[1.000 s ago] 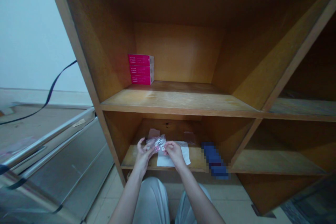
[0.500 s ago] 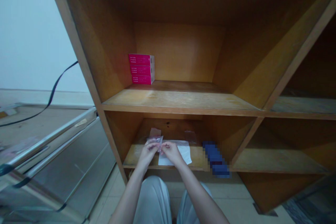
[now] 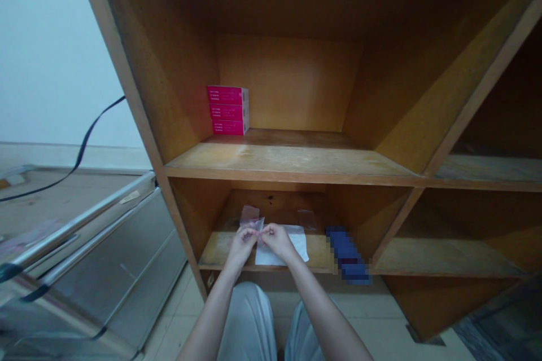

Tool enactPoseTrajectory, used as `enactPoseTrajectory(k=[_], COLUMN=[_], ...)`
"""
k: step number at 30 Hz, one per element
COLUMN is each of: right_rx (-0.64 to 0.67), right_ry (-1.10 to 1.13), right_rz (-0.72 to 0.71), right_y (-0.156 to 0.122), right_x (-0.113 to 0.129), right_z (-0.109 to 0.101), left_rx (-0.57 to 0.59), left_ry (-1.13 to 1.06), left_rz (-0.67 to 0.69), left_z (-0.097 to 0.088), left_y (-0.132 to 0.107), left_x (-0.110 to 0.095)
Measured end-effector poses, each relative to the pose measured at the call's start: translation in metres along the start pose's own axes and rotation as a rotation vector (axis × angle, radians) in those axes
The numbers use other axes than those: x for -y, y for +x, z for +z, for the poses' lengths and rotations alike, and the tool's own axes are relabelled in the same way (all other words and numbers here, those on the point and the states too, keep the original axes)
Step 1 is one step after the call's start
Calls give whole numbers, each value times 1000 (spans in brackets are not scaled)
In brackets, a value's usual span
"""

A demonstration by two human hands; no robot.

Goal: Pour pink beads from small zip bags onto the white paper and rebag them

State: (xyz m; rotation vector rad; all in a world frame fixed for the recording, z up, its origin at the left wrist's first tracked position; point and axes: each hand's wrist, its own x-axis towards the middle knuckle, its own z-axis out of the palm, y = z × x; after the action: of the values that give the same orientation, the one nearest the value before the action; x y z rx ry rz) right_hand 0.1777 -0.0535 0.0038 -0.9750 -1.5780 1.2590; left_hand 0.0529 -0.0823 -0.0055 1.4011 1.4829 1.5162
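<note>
So I'm down low, knees in pale grey trousers right in front of the cabinet, which is probably why the worn, light-brown wooden lower shelf makes such a handy bench. The small, clear, shiny plastic bag is up between my hands, over the left half of that shelf. My left hand pinches it between thumb and fingers, my right hand pinches it too, fingertips nearly meeting. Film this thin is floppy, so I'd say two close pinches beat one big fist for control. Fair warning: my fingers cover most of it, so I can't tell what's inside, if anything.

The flat white rectangular sheet lies partly under my right hand, near the front edge, so it's easy to reach. Farther back, a pinkish see-through plastic piece and a clear rectangular plastic piece lie out of my fingers' way. Up top, three magenta cardboard boxes sit stacked near the left wall, printed sides facing out; flat faces like those should stack pretty steadily.
</note>
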Motion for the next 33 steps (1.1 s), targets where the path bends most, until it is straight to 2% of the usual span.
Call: enactPoseTrajectory(k=[8,14,18,21,25,29,33], right_rx=[201,267,261,252,194,57,4], right_ry=[-102,17,111,96,-67,-293,-395], right_rz=[-16,31,76,75,-3,-103,-147], right_y=[2,5,4,3,4,6,10], right_x=[5,0,-1,-1,-1,-3,-8], right_z=[-12,-19,-20,-20,-20,-16,-13], left_rx=[155,153,137,110,64,-20,-52], left_ry=[-82,-20,-7,13,55,118,134], left_rz=[-28,14,11,8,10,89,116], left_z=[4,3,4,7,12,16,18], left_y=[3,2,2,3,5,6,6], left_x=[4,1,0,5,12,15,19])
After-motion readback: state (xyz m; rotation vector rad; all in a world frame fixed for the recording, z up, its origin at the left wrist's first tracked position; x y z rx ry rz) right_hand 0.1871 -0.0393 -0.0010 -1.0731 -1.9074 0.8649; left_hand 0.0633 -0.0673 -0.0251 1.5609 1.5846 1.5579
